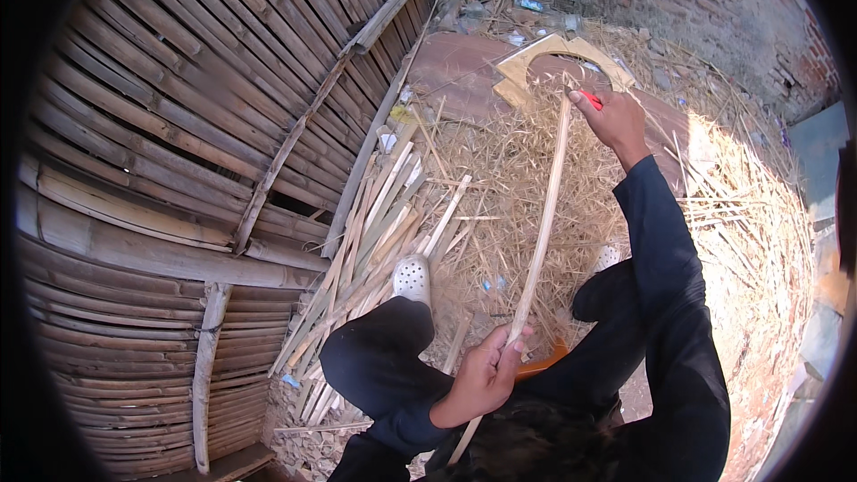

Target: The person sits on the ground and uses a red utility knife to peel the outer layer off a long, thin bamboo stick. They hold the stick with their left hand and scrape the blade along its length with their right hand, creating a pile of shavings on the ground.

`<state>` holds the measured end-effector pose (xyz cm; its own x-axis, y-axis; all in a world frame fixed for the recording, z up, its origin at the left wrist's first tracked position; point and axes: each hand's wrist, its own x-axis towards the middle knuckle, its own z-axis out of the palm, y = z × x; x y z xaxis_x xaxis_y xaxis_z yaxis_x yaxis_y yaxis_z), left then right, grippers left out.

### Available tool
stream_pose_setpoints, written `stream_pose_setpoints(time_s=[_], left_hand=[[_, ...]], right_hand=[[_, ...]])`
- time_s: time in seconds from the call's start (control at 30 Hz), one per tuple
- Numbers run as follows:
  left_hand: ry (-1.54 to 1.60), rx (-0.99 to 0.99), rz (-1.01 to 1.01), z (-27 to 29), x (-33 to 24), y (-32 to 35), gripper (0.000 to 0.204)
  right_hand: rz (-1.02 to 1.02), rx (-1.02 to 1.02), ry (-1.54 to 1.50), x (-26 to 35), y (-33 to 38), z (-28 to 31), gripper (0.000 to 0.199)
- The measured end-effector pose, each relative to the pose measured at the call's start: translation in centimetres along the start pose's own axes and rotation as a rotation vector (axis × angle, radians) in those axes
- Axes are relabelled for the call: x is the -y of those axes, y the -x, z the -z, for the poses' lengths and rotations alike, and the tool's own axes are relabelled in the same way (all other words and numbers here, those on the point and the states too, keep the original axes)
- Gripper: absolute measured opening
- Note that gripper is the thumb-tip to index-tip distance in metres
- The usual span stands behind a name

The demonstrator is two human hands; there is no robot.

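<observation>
A long, pale bamboo strip point(541, 241) runs from my lap out to the far end of my reach. Closed around its near part is my left hand point(486, 370), just above my lap, and the strip's tail sticks out below the fist. At the strip's far tip, my right hand point(614, 120) grips a red-handled knife point(591, 100). Its blade is small and mostly lost against the shavings, so I cannot tell how it meets the strip.
Many split bamboo strips point(379, 241) lie piled left of my white clog point(411, 278). Curly shavings point(500, 214) cover the ground. Farther off lies a board with a curved cutout point(516, 71). A bamboo wall point(178, 125) stands left, a brick wall point(687, 0) behind.
</observation>
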<state>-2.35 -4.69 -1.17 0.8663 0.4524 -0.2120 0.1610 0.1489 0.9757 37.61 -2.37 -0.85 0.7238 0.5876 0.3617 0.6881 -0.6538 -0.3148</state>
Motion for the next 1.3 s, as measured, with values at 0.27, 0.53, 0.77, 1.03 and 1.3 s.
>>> stream_pose_setpoints(time_s=[0.27, 0.53, 0.77, 1.03, 1.3], left_hand=[[-0.122, 0.282, -0.187, -1.0, 0.1, 1.9, 0.025], [0.221, -0.135, 0.039, 1.6, -1.2, -0.7, 0.034], [0.211, -0.245, 0.007, 2.1, -1.5, -2.9, 0.034], [0.191, -0.241, 0.052, 2.4, -1.5, -3.1, 0.035], [0.257, -0.264, 0.046, 2.4, -0.8, -3.4, 0.034]], right_hand=[[-0.443, -0.141, -0.160, -10.1, -3.6, -1.1, 0.081], [-0.089, 0.173, -0.401, -2.6, 2.2, 0.7, 0.074], [0.571, 0.401, -0.376, 8.9, 12.4, 2.8, 0.060], [0.642, 0.243, -0.347, 9.8, 13.6, 0.5, 0.062], [0.599, 0.112, -0.255, 9.4, 11.1, -1.2, 0.062]])
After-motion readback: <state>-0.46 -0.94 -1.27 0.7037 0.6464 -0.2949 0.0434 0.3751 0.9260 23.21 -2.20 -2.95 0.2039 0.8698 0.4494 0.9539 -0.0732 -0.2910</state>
